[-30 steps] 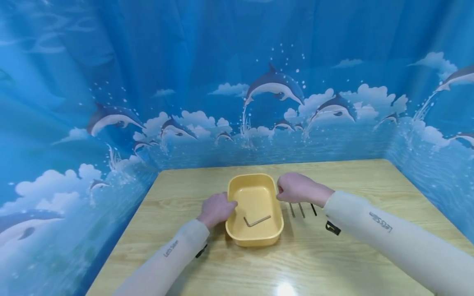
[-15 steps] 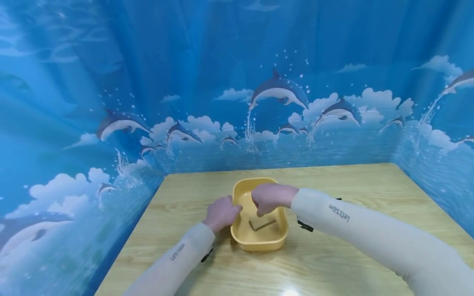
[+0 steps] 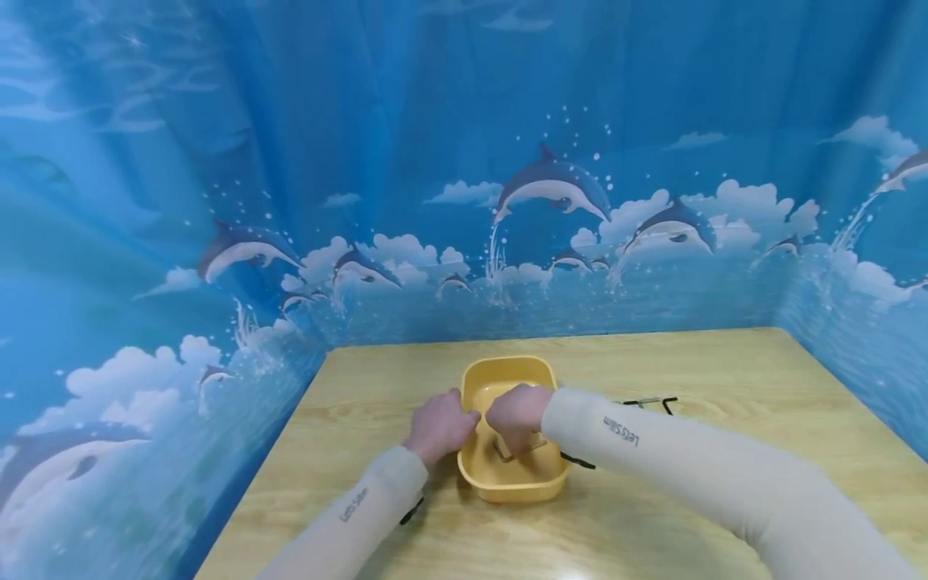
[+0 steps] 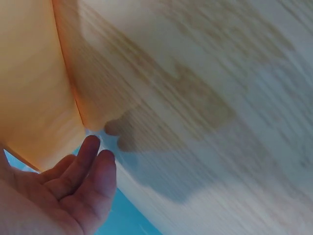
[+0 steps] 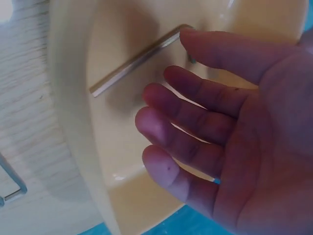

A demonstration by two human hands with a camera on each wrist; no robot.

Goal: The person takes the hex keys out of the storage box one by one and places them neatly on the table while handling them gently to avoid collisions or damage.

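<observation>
A shallow yellow plastic tub (image 3: 513, 491) sits on the table. My left hand (image 3: 442, 423) holds its left side, thumb over the rim and fingers outside along the wall (image 4: 36, 78). Inside the tub lies an L-shaped hex key (image 3: 520, 453), partly covered by my right hand (image 3: 518, 412). In the right wrist view that hand's fingers are loosely bent and spread, gripping nothing. The thumb tip overlaps the bend of the hex key (image 5: 139, 61); whether they touch I cannot tell.
Right of the tub, more hex keys (image 3: 669, 405) lie on the wooden table (image 3: 732, 370), partly hidden by the right sleeve. One bent metal end (image 5: 19, 188) shows in the right wrist view. A blue dolphin-print curtain (image 3: 435, 201) surrounds the table's back and sides.
My right hand has moved left from beside the hex keys on the table to inside the tub, then lower over the hex key there. My left hand keeps holding the tub's side.
</observation>
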